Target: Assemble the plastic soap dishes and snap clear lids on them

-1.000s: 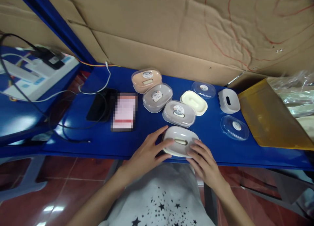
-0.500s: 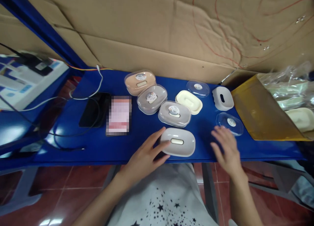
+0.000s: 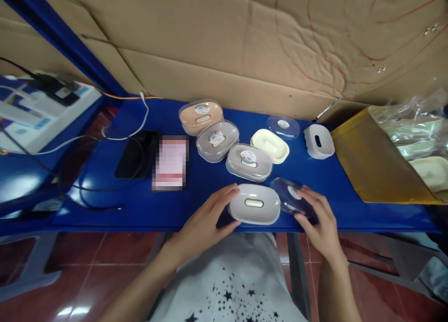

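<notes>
We list: small packing workspace; blue table [image 3: 201, 210], open carton [image 3: 369, 161], cardboard-lined wall [image 3: 196, 37], power strip [image 3: 52, 121], tiled floor [image 3: 115, 247].

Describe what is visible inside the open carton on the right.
In the carton, a cream dish and pale green items lie among clear plastic; whatever is beneath them is hidden.

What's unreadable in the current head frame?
- Phone screen: pixelated, head view.
- Sticker print: too small, head view.
- Right end of the loose clear lid: behind the right hand, head view.
- Power strip, far end: cut off by head view's left edge.
- Box contents: partly under crinkled film, cut off by head view's right edge.
</notes>
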Tool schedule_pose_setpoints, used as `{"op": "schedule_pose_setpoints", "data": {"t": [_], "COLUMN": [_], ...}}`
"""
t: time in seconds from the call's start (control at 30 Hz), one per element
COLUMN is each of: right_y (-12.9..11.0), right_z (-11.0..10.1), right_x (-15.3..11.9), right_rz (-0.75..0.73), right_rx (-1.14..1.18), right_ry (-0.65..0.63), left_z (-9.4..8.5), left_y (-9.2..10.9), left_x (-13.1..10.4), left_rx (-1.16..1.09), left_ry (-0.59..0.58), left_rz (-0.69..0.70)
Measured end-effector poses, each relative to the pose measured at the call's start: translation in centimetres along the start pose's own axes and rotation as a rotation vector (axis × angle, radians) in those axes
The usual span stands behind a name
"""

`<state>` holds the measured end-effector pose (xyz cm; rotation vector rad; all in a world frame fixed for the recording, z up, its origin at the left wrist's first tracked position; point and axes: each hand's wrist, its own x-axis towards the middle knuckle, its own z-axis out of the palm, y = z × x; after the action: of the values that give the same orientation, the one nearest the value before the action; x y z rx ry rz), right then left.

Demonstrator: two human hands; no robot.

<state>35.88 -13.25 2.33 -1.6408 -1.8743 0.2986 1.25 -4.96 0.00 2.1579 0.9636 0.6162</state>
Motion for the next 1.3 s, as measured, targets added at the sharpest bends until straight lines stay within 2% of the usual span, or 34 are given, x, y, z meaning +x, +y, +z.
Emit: {"op": "schedule_pose_setpoints", "data": {"t": [0.07, 0.17, 0.3, 0.5, 0.8, 1.13, 1.3], "right_y": [-2.0, -4.5, -5.9, -5.7, -6.5, -5.9, -4.8], "right_z": [1.4, 3.5, 5.2, 4.7, 3.5, 4.5, 3.4], "right_x": [-0.1, 0.2, 0.8, 1.6, 2.6, 2.2, 2.9], "right_rz": [-0.041, -0.128, -0.21, -0.33, -0.408, -0.33, -0.319], "right_rx": [0.074, 0.049, -0.024, -0.134, -0.238, -0.147, -0.028], "right_ry": [-0.044, -0.094, -0.094, -0.148, -0.21, -0.177, -0.28], "left_z": [0.0, -0.1, -0.2, -0.3, -0.2, -0.2, 0.0], "left_y": [0.0, 0.1, -0.1, -0.5, -0.3, -0.3, -0.3], "left_x": [0.0, 0.0, 0.0, 0.0, 0.1, 0.0, -0.2], "left_rx": [-0.008, -0.017, -0.04, -0.093, -0.084, -0.028, 0.08], "left_ry": [-0.01, -0.032, -0.011, -0.017, -0.028, -0.032, 0.021], "left_rz": [0.003, 0.007, -0.006, -0.016, -0.008, -0.001, 0.06]}}
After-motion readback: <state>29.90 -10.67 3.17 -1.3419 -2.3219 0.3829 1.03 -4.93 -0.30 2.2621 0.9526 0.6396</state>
